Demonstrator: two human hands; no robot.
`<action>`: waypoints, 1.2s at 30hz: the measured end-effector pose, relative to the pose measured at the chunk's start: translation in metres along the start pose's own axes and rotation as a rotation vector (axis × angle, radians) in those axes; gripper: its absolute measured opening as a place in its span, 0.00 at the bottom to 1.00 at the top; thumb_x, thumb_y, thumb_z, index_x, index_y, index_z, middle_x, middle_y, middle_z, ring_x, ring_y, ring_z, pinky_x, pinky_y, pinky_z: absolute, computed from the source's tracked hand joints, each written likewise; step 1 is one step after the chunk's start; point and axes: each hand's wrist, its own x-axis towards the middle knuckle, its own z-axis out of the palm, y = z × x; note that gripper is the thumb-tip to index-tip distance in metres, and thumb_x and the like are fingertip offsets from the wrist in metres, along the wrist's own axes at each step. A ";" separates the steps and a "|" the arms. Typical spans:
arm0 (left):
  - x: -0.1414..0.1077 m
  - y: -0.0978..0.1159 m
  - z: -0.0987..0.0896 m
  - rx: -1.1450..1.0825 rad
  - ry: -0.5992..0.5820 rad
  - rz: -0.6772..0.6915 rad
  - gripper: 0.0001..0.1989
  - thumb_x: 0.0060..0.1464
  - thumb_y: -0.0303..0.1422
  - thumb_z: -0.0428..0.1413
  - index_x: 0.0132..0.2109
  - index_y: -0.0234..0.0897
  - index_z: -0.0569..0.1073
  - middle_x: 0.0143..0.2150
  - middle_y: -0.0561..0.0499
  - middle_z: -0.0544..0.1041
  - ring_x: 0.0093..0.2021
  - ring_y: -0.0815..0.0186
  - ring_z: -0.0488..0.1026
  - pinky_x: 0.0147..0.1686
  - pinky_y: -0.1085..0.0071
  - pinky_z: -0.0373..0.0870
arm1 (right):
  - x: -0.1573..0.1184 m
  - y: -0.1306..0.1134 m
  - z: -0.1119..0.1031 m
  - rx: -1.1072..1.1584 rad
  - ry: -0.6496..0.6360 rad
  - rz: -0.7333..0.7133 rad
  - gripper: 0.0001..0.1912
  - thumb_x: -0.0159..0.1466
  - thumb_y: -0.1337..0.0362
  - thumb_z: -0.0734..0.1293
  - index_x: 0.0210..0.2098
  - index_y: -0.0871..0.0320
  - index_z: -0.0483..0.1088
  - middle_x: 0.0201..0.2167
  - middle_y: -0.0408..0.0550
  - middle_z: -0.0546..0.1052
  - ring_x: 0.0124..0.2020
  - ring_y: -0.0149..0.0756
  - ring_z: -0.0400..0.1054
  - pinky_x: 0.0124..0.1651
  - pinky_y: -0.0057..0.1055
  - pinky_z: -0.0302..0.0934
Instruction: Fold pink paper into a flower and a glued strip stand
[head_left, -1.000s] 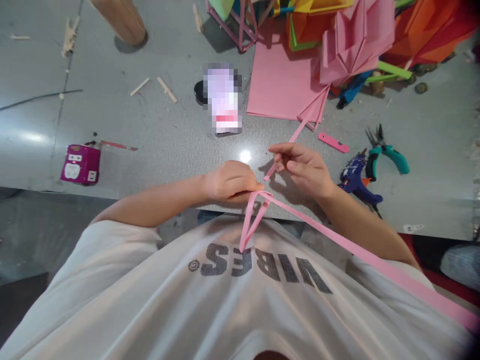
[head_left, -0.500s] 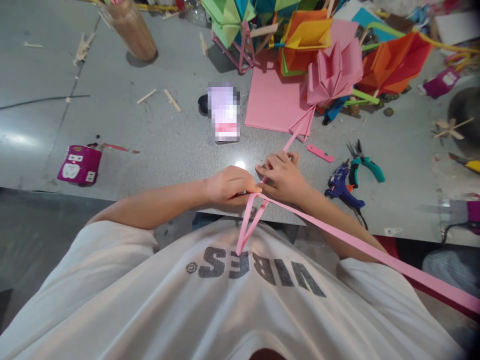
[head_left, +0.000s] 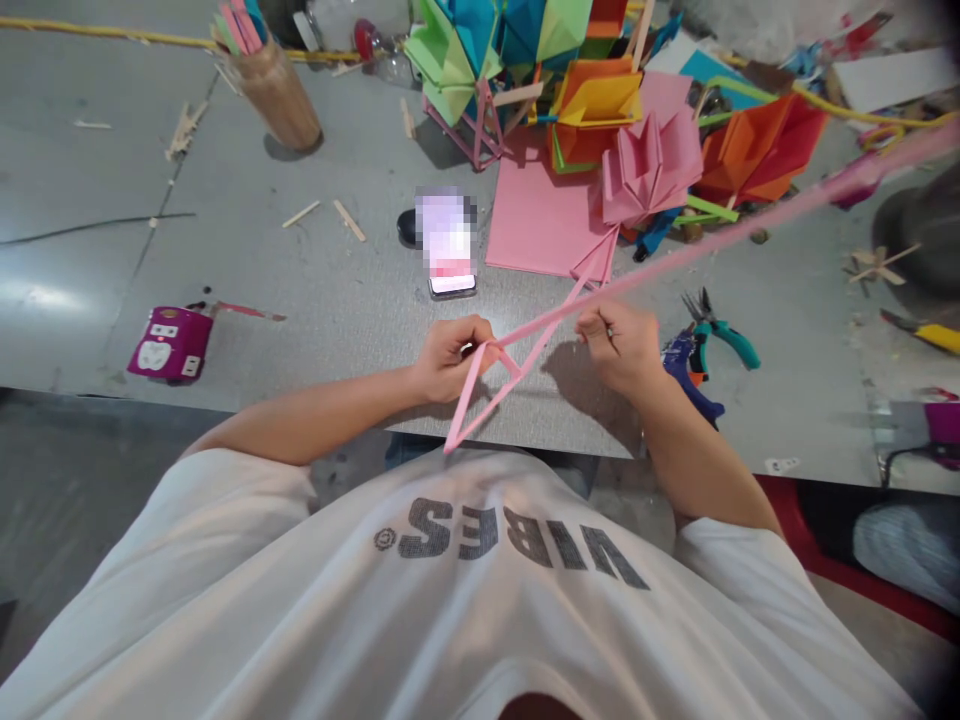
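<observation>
Where the pink strip point(head_left: 705, 243) is bending: the fingers of my left hand point(head_left: 450, 360) are pinching the fold, above the near edge of the worktop point(head_left: 360, 290).
Folded loop point(head_left: 467, 395): hanging toward the shirt point(head_left: 480, 620); a loosening pinch could be letting it spring open.
Long run: crossing the view in a blur toward the upper right; its swing could be twisting the fold.
Right hand point(head_left: 626, 345): fingers curling inward near the strip; I cannot tell whether they are gripping anything.
Crossing length point(head_left: 553, 328): reaching toward the pink sheets point(head_left: 525, 230); overlap could be causing a snag.
Glue gun point(head_left: 690, 385): lying beside the right forearm, where a sideways sweep could be knocking it.
</observation>
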 end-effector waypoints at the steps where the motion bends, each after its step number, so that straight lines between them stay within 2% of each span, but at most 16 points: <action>1: 0.001 -0.002 0.000 -0.021 0.043 -0.044 0.16 0.78 0.41 0.61 0.39 0.41 0.74 0.27 0.58 0.72 0.23 0.73 0.63 0.24 0.73 0.57 | -0.001 -0.004 -0.010 -0.035 0.008 -0.022 0.36 0.82 0.33 0.56 0.28 0.50 0.66 0.22 0.44 0.70 0.26 0.38 0.65 0.34 0.39 0.56; 3: 0.003 -0.006 0.002 -0.062 0.117 -0.119 0.17 0.79 0.44 0.61 0.39 0.41 0.73 0.26 0.58 0.70 0.23 0.72 0.61 0.25 0.71 0.57 | -0.005 -0.011 -0.032 -0.121 0.035 -0.062 0.39 0.82 0.31 0.55 0.24 0.50 0.57 0.19 0.42 0.62 0.23 0.36 0.57 0.32 0.40 0.51; 5: 0.006 -0.007 0.003 -0.095 0.158 -0.163 0.18 0.79 0.45 0.61 0.39 0.42 0.73 0.24 0.59 0.67 0.22 0.72 0.58 0.25 0.69 0.55 | -0.012 -0.017 -0.052 -0.194 0.069 -0.085 0.38 0.82 0.33 0.57 0.23 0.50 0.54 0.18 0.42 0.59 0.22 0.36 0.55 0.31 0.40 0.48; 7: 0.009 -0.005 0.003 -0.123 0.187 -0.233 0.21 0.77 0.49 0.62 0.37 0.43 0.74 0.24 0.58 0.64 0.23 0.71 0.57 0.25 0.68 0.54 | -0.023 -0.021 -0.069 -0.224 0.106 -0.100 0.35 0.84 0.38 0.58 0.25 0.50 0.61 0.19 0.43 0.65 0.24 0.37 0.61 0.32 0.40 0.52; 9: 0.010 -0.002 0.002 -0.123 0.189 -0.318 0.25 0.75 0.55 0.63 0.36 0.42 0.75 0.25 0.56 0.65 0.24 0.69 0.59 0.26 0.66 0.54 | -0.038 -0.026 -0.075 -0.226 0.117 -0.106 0.28 0.85 0.45 0.59 0.33 0.50 0.73 0.26 0.46 0.76 0.28 0.39 0.70 0.35 0.39 0.60; 12: 0.011 0.000 0.000 -0.114 0.173 -0.416 0.28 0.73 0.59 0.63 0.35 0.42 0.76 0.25 0.55 0.67 0.26 0.69 0.61 0.28 0.66 0.57 | -0.067 -0.035 -0.062 -0.221 0.028 -0.114 0.16 0.84 0.56 0.61 0.49 0.51 0.80 0.38 0.49 0.84 0.38 0.42 0.78 0.42 0.40 0.69; 14: 0.011 -0.002 0.001 -0.161 0.172 -0.466 0.27 0.73 0.59 0.63 0.36 0.42 0.75 0.25 0.55 0.69 0.25 0.70 0.60 0.28 0.68 0.57 | -0.089 -0.038 -0.042 -0.289 -0.021 -0.086 0.11 0.81 0.56 0.67 0.52 0.52 0.81 0.45 0.52 0.86 0.46 0.46 0.81 0.51 0.44 0.72; 15: 0.011 -0.003 0.001 -0.198 0.181 -0.492 0.27 0.72 0.60 0.64 0.36 0.42 0.74 0.26 0.56 0.70 0.25 0.71 0.60 0.28 0.68 0.56 | -0.101 -0.036 -0.032 -0.366 0.006 -0.041 0.12 0.79 0.53 0.69 0.52 0.52 0.81 0.48 0.54 0.86 0.49 0.50 0.81 0.53 0.46 0.72; 17: 0.011 -0.006 0.003 -0.268 0.200 -0.528 0.28 0.70 0.62 0.65 0.37 0.42 0.73 0.28 0.55 0.71 0.25 0.71 0.59 0.27 0.70 0.56 | -0.123 -0.025 -0.015 -0.504 0.149 0.136 0.16 0.77 0.49 0.71 0.52 0.54 0.82 0.50 0.59 0.84 0.53 0.55 0.79 0.58 0.52 0.73; 19: 0.012 -0.009 0.004 -0.313 0.229 -0.546 0.29 0.67 0.63 0.67 0.37 0.42 0.72 0.28 0.55 0.71 0.25 0.72 0.59 0.26 0.71 0.55 | -0.143 -0.006 -0.010 -0.584 0.312 0.370 0.25 0.73 0.45 0.72 0.56 0.58 0.80 0.54 0.67 0.82 0.59 0.64 0.77 0.63 0.60 0.72; 21: 0.014 -0.009 0.006 -0.341 0.262 -0.556 0.30 0.65 0.62 0.69 0.36 0.42 0.71 0.27 0.56 0.71 0.25 0.72 0.59 0.26 0.71 0.54 | -0.158 0.015 -0.015 -0.590 0.445 0.574 0.30 0.69 0.45 0.72 0.60 0.62 0.78 0.55 0.71 0.80 0.62 0.68 0.74 0.66 0.65 0.70; 23: 0.016 -0.009 0.007 -0.364 0.295 -0.560 0.31 0.62 0.62 0.71 0.34 0.42 0.69 0.26 0.56 0.70 0.24 0.72 0.59 0.25 0.71 0.53 | -0.169 0.033 -0.025 -0.572 0.526 0.696 0.33 0.67 0.49 0.70 0.65 0.64 0.75 0.57 0.72 0.78 0.62 0.68 0.74 0.67 0.66 0.70; 25: 0.018 -0.009 0.008 -0.371 0.319 -0.564 0.32 0.60 0.60 0.72 0.33 0.42 0.66 0.25 0.57 0.68 0.23 0.72 0.57 0.25 0.71 0.51 | -0.176 0.047 -0.037 -0.564 0.543 0.744 0.35 0.66 0.51 0.69 0.68 0.63 0.75 0.59 0.71 0.76 0.61 0.66 0.74 0.68 0.65 0.70; 29: 0.018 -0.010 0.008 -0.325 0.346 -0.570 0.31 0.63 0.58 0.69 0.31 0.42 0.63 0.22 0.58 0.63 0.22 0.72 0.54 0.25 0.70 0.49 | -0.183 0.069 -0.058 -0.568 0.519 0.738 0.30 0.66 0.48 0.67 0.58 0.61 0.84 0.59 0.69 0.74 0.60 0.62 0.73 0.68 0.64 0.70; 32: 0.017 -0.008 0.006 -0.290 0.337 -0.559 0.28 0.66 0.55 0.67 0.31 0.42 0.65 0.23 0.57 0.64 0.23 0.71 0.56 0.26 0.69 0.51 | -0.189 0.083 -0.078 -0.535 0.484 0.715 0.31 0.65 0.46 0.67 0.57 0.61 0.85 0.57 0.67 0.74 0.52 0.57 0.74 0.63 0.60 0.73; 36: 0.016 0.000 0.004 -0.226 0.307 -0.539 0.26 0.67 0.51 0.67 0.29 0.41 0.69 0.25 0.54 0.67 0.25 0.70 0.58 0.28 0.67 0.53 | -0.187 0.080 -0.104 -0.519 0.367 0.700 0.30 0.66 0.48 0.69 0.61 0.58 0.83 0.60 0.66 0.75 0.42 0.49 0.73 0.57 0.56 0.75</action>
